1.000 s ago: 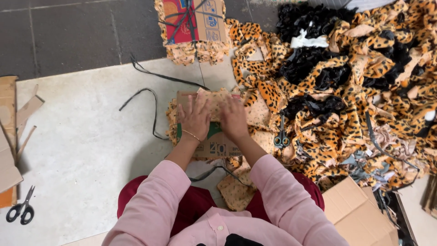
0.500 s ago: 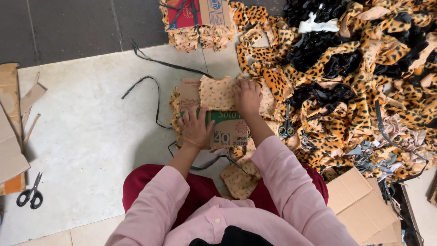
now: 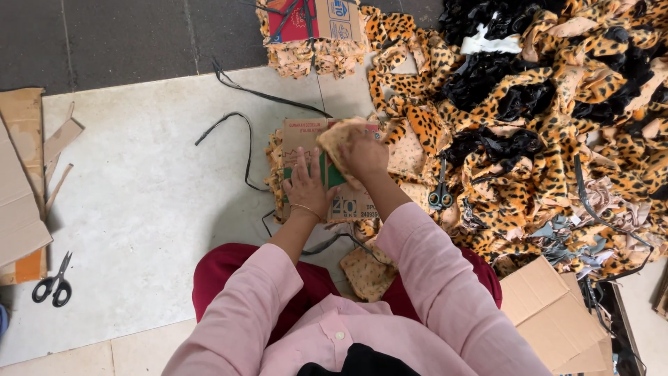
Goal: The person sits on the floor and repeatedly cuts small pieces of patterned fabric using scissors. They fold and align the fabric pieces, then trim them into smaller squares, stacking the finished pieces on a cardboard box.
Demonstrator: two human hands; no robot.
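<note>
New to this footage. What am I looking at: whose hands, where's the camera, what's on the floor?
There is no machine here: a person in pink sleeves works with bare hands, and the single camera sits on their head, looking down. The left hand presses flat on a piece of cardboard that lies on a stack of spotted fabric pieces. The right hand holds a tan fabric piece over that cardboard. To the right lies a big pile of leopard-print scraps, with small scissors at its edge. Another pair of scissors and cardboard offcuts lie at the left on the pale floor.
</note>
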